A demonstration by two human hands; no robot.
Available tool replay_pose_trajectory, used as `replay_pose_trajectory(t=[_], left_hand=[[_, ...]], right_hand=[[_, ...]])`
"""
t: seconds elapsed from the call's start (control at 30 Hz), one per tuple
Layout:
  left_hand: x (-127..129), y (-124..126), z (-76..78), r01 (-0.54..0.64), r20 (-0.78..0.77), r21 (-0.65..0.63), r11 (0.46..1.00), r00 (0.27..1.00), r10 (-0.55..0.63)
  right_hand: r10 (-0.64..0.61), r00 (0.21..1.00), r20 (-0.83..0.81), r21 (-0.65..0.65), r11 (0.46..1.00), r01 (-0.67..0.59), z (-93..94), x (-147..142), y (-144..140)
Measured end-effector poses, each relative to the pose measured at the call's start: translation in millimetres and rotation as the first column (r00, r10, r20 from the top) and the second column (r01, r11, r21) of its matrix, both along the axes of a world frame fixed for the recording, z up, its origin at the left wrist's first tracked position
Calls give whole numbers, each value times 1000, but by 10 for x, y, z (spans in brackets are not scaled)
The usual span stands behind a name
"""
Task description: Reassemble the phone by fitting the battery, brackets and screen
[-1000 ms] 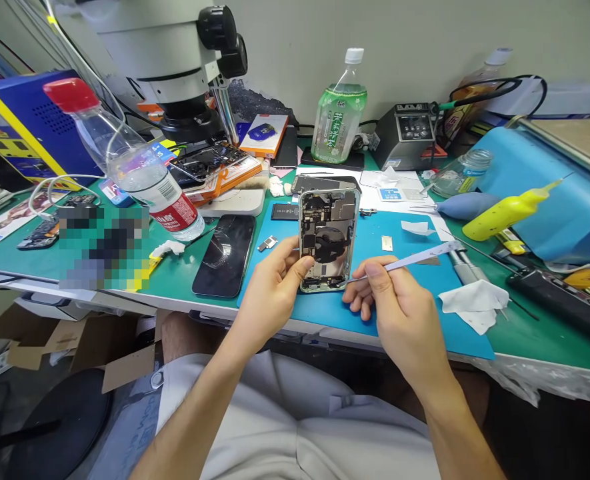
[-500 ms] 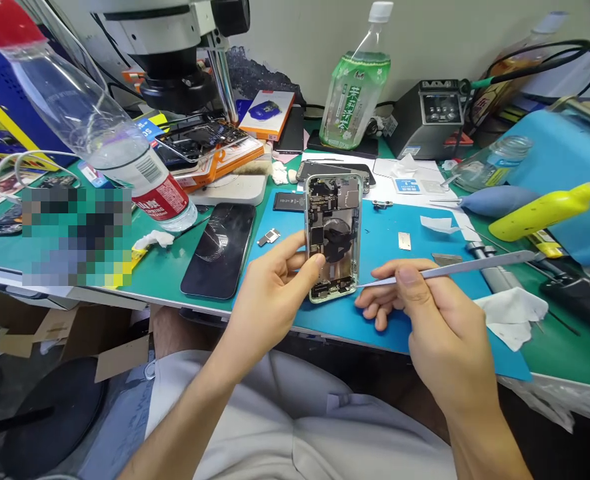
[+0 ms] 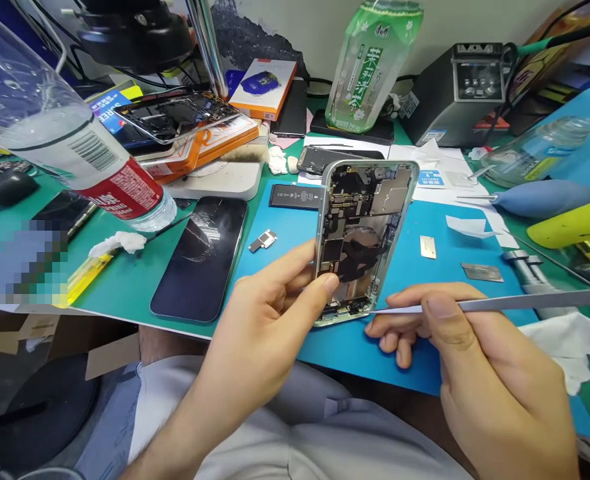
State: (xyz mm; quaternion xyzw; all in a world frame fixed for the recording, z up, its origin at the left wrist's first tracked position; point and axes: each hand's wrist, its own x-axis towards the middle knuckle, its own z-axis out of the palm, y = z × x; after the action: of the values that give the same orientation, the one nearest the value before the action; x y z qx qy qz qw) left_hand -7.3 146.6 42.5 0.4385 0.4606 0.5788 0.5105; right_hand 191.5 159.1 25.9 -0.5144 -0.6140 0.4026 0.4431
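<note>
My left hand point(image 3: 275, 320) grips an opened phone housing point(image 3: 359, 253) by its left edge, thumb over the inside and fingers behind. Circuit boards and a dark round coil show inside the tilted housing. Between the thumb and fingers of my right hand point(image 3: 455, 333) is a pair of metal tweezers point(image 3: 525, 302). Its thin tip meets the lower right corner of the housing. A black battery point(image 3: 295, 196) lies partly behind the housing, and a small metal-and-black part point(image 3: 263, 241) rests to the left on the blue mat point(image 3: 295, 220).
A dark phone screen point(image 3: 199, 257) lies left of the mat. Beyond it leans a red-labelled water bottle point(image 3: 125, 180). A green-labelled bottle point(image 3: 375, 67) and a grey box-shaped device point(image 3: 455, 93) stand at the back. Small metal plates point(image 3: 428, 247) and tissue point(image 3: 569, 340) lie at right.
The view has moved closer to the bench. The phone housing is now turned and tilted more to the right, with the tweezers' tip still at its lower right corner.
</note>
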Motion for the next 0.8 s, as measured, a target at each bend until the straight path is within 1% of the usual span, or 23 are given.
replay_pose_trajectory(t=[0.23,0.47,0.63,0.8], left_hand=[[-23,-13,2,30,-31,-5,1000,999,-30],[-27,-28,25,83,-42,-15,996,996,-83],[-24,-51,36,71,-36,-56,996,997,-73],[-20,-39,-14,60,-50,-43,997,997,-62]], right_hand=[[-32,996,85,42,999,29,-18,20,-8],[-5,988,154,119,993,-13,-1,31,22],[-6,988,153,154,988,-18,-23,24,36],[-1,991,134,125,992,-16,-52,39,4]])
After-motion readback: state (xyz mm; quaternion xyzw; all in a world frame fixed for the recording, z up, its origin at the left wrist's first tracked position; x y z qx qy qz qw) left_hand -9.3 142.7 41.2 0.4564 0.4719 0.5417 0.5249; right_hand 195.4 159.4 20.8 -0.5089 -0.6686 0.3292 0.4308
